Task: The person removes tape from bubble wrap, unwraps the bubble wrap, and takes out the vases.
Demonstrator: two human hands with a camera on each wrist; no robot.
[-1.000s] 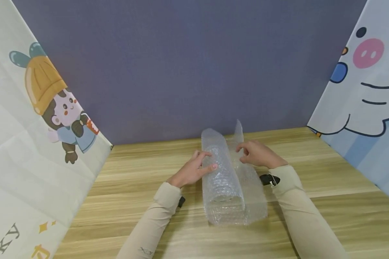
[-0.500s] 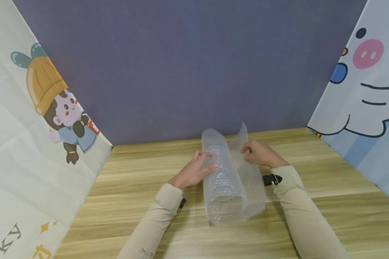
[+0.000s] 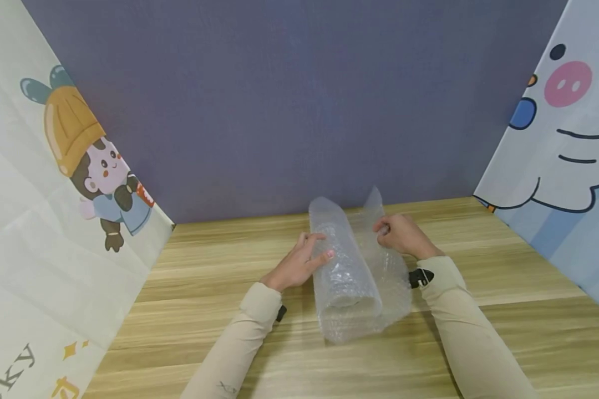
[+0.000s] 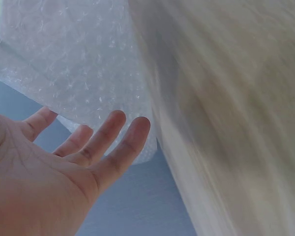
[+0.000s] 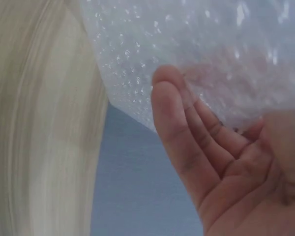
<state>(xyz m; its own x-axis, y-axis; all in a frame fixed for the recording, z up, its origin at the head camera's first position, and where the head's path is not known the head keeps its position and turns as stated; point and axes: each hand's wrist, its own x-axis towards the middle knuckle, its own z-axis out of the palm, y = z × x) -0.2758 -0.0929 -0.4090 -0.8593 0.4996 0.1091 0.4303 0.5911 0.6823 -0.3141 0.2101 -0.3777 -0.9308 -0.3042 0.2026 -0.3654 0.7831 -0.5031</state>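
A roll of clear bubble wrap [image 3: 339, 266] lies lengthwise at mid-table, its loose flap [image 3: 393, 282] spreading to the right and standing up at the far end. My left hand [image 3: 297, 263] rests against the roll's left side, thumb and fingers extended; the left wrist view has those fingers [image 4: 108, 137] spread along the wrap. On the other side my right hand [image 3: 405, 235] pinches the flap's edge. Seen from the right wrist, its fingers [image 5: 169, 108] curl at the sheet, with the thumb partly hidden. A curved edge shows inside the roll's near end; what lies within is hidden.
The wood-grain table [image 3: 199, 293] runs back to a dark grey-blue panel [image 3: 259, 111]. Printed cartoon sheets wall off the left side [image 3: 45, 233] and the right side [image 3: 579, 166].
My right hand has moved slightly right, taking the flap's edge between its fingers and lifting it. The flap now bulges up more. My left hand stays almost still on the roll.
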